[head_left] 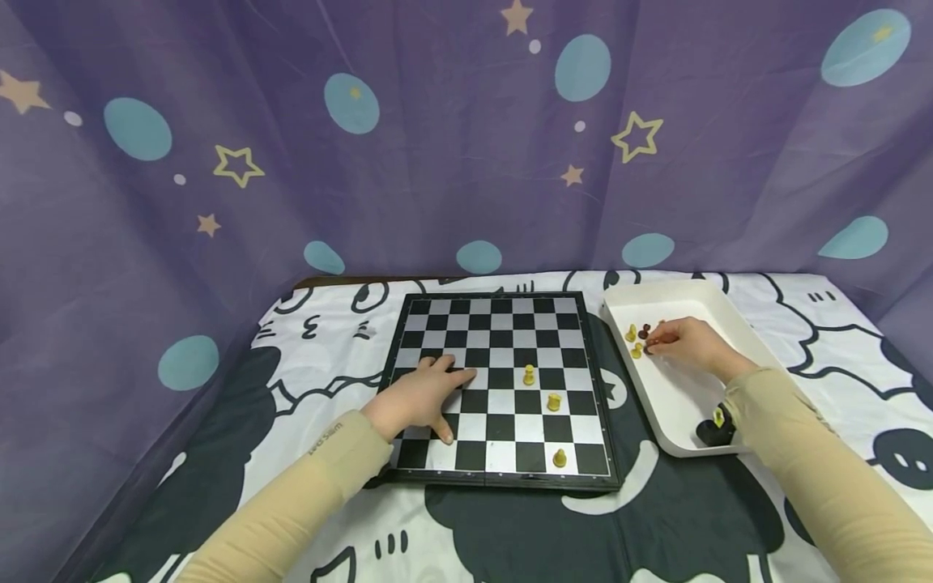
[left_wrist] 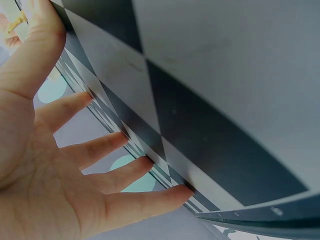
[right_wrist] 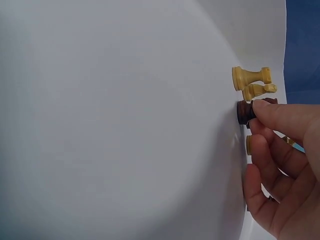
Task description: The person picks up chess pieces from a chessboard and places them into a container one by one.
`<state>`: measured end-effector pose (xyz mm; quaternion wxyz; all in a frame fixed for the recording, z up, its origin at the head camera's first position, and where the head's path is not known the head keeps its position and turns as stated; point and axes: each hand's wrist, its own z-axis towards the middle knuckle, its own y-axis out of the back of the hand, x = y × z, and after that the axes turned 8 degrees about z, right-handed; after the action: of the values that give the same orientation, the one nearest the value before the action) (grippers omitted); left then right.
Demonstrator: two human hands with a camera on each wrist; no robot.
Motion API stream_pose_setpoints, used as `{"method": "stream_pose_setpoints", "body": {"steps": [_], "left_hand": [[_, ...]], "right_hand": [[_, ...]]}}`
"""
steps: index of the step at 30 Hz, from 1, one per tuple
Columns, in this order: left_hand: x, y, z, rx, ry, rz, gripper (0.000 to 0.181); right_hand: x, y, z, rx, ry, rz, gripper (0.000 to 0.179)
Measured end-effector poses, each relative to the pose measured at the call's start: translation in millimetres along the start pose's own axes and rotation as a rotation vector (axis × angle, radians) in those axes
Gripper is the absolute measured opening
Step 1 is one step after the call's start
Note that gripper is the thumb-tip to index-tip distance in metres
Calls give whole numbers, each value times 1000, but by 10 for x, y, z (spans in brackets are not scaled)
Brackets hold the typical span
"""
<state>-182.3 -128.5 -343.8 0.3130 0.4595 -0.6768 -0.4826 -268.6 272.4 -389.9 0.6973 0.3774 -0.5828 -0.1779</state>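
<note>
Brown chess piece [right_wrist: 244,113], base down, held upright by right-hand fingers [right_wrist: 265,156].

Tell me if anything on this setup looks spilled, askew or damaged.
Nothing stands out: three yellow chess pieces stand upright on the chessboard, more pieces are grouped in the white tray, and none shows on the cloth.

a dark red-brown chess piece [right_wrist: 244,112] sits pinched by the right fingers [right_wrist: 262,150] inside the white tray [head_left: 678,405], its base turned the same way as those of two yellow pieces [right_wrist: 252,76] just beside it. the chessboard [head_left: 500,427] lies flat, black and silvery squares in a black frame, left fingers [head_left: 461,377] spread over its left side.
</note>
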Motion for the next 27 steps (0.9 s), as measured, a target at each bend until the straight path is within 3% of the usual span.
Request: {"method": "stream_pose_setpoints", "body": {"steps": [27], "left_hand": [[24,-18,23,-2,-5,13,101]], "right_hand": [[260,276,-37,15,-27,-22,25]]}}
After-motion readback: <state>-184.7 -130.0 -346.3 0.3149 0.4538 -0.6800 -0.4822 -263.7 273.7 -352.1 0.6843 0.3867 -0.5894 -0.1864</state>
